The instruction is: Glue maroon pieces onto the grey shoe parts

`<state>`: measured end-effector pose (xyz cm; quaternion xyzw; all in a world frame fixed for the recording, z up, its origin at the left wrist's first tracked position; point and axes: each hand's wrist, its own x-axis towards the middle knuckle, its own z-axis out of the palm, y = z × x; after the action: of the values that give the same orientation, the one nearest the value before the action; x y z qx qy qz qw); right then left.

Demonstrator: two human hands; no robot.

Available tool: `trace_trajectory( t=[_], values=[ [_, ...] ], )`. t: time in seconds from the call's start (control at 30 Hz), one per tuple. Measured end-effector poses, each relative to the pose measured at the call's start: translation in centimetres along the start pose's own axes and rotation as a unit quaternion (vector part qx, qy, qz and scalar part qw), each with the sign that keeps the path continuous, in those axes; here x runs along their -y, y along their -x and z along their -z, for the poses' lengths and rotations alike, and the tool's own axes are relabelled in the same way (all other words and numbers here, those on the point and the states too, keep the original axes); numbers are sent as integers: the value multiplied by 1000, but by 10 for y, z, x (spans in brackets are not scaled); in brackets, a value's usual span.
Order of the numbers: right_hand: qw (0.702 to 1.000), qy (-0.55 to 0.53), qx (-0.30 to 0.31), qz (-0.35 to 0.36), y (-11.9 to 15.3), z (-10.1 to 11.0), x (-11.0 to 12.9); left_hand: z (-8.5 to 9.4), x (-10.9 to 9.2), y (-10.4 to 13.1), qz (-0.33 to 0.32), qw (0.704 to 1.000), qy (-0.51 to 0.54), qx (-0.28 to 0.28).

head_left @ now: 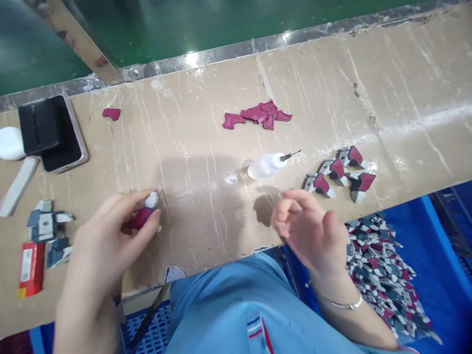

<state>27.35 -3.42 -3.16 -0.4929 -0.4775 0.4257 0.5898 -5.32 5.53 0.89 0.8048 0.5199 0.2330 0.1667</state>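
Observation:
My left hand (pixel 121 226) holds a small maroon and white part (pixel 142 217) between thumb and fingers, low over the left half of the tan worktop (pixel 199 206). My right hand (pixel 308 226) is raised near the front edge, palm up, its fingers apart and curled, holding nothing. Just beyond it a clear bottle (pixel 266 166) with a dark needle tip lies on its side. Several grey, white and maroon assembled pieces (pixel 335 171) sit to the right of the bottle. Farther back lies a small heap of flat maroon pieces (pixel 260 114).
At the left are a black case on a phone-like device (pixel 68 132), a white round object (pixel 11 143), grey parts (pixel 46 221) and a red box (pixel 31 268). A blue bin (pixel 431 255) full of parts stands below right. One maroon piece (pixel 111 114) lies back left.

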Motion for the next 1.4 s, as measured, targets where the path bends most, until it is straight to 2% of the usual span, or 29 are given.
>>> trace_trajectory(
  t=[0.03,0.1,0.13,0.2,0.27,0.33,0.37,0.43,0.5,0.53,0.6,0.67,0.73,0.77,0.83,0.93,1.0,1.07,1.13,1.2,1.3,1.4],
  values=[
    [992,-101,45,-59,-10,-9,0,-5,-6,1,10,1000,25,-3],
    [956,-239,94,-144,-30,-18,-1,-15,-18,5,31,997,67,0],
    [948,-255,96,-166,-39,-19,-2,-21,-24,7,45,995,88,-2],
    [951,-221,103,-191,-51,-19,-3,-33,-33,13,76,988,135,-15],
    [957,-160,125,-206,-55,-22,-2,-43,-40,19,96,977,188,-33],
    [972,-62,138,-181,-53,-27,2,-49,-45,23,120,966,227,-31],
    [983,12,114,-142,-51,-30,5,-50,-48,24,137,961,240,-21],
    [987,154,21,-43,-51,-36,11,-49,-50,24,175,949,263,9],
    [962,266,-55,28,-61,-39,13,-47,-51,23,183,943,275,35],
    [945,319,-58,44,-69,-40,12,-47,-50,22,174,945,275,40],
    [887,458,-4,56,-92,-40,6,-47,-47,24,160,947,275,37],
    [827,558,44,43,-116,-40,-3,-50,-43,27,173,937,302,37],
    [808,586,62,9,-131,-39,-9,-52,-40,31,197,920,336,44],
    [817,574,59,-2,-134,-38,-10,-54,-39,32,205,914,348,45],
    [873,487,41,7,-131,-35,-8,-55,-39,33,217,907,358,44],
    [970,243,29,18,-108,-29,4,-56,-44,30,233,894,380,41],
    [996,69,34,-50,-87,-28,12,-55,-48,27,246,884,397,36],
    [986,-75,51,-141,-67,-32,18,-54,-51,26,254,876,408,33],
    [967,-142,64,-199,-49,-38,18,-52,-55,25,258,870,418,37],
    [966,-144,37,-211,-38,-45,16,-51,-57,26,257,866,428,42],
    [972,-136,-25,-192,-31,-52,12,-50,-59,28,252,865,431,41],
    [968,-152,-25,-196,-34,-49,10,-52,-57,30,237,873,424,39]
  ],
)
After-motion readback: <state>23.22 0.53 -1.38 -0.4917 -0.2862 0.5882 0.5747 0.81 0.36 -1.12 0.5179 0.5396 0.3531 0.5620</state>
